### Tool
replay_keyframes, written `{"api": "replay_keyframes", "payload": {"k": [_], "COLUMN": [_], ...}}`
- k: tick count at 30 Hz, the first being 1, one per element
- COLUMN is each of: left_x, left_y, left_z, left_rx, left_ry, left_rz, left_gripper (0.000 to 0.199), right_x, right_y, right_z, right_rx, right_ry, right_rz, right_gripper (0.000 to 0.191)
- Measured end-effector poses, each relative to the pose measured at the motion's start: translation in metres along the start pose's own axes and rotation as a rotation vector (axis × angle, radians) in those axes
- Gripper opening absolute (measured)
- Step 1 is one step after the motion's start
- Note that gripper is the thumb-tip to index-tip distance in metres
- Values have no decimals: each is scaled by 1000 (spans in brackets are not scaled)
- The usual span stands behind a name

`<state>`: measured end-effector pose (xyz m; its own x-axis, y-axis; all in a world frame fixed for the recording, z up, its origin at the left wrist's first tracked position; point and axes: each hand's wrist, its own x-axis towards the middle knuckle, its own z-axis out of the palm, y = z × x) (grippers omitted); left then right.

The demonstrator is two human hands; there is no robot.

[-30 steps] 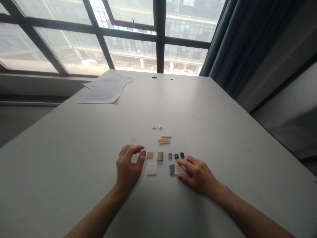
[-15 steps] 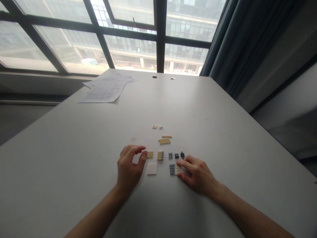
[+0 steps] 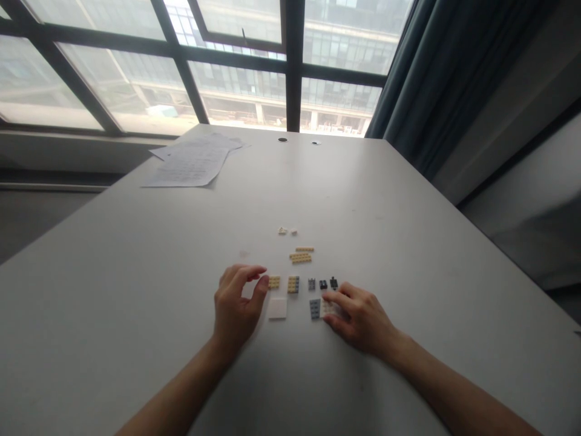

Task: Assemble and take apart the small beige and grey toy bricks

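Tan studded plate (image 3: 275, 282) sits beside the left hand (image 3: 236, 304), fingers parted; well apart from the bench's (image 3: 390, 248) far edge, the right hand (image 3: 362, 313) touches a white plate (image 3: 326, 307), grip unclear.

Head view: we record two hands over a white surface (image 3: 136, 290). Left hand (image 3: 236, 306): thumb and fingers curved, tips apart, thumb at the edge of a tan studded plate (image 3: 275, 282); we cannot confirm contact. Right hand (image 3: 365, 318): partly covers a white studded plate (image 3: 327, 307), just beside a blue-grey plate (image 3: 315, 309). Between the hands we note a smooth white tile (image 3: 277, 309) and a tan-and-grey block (image 3: 293, 284); right of the block, a grey piece (image 3: 311, 284) and two black pieces (image 3: 323, 284). Farther back: tan strips (image 3: 300, 258), then small pale pieces (image 3: 282, 231). We log paper sheets (image 3: 188, 166) at far left, a window (image 3: 293, 91) beyond, a dark curtain (image 3: 408, 109) at right.
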<state>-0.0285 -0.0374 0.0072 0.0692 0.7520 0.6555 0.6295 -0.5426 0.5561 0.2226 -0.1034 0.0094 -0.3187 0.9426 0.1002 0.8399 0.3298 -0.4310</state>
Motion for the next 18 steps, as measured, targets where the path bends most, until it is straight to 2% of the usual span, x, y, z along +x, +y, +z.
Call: {"api": "replay_keyframes", "payload": {"k": [8, 18], "left_x": [0, 1], "left_y": [2, 2], "left_z": [-1, -1], "left_rx": [1, 0], "left_ry": [21, 30], "left_rz": [-5, -18], "left_gripper": [6, 5], "right_x": [-3, -6], "right_y": [7, 12], "right_z": [0, -6], "right_rx": [64, 168], "right_ry": [77, 374], "right_rz": [-22, -52], "right_gripper": [35, 14]}}
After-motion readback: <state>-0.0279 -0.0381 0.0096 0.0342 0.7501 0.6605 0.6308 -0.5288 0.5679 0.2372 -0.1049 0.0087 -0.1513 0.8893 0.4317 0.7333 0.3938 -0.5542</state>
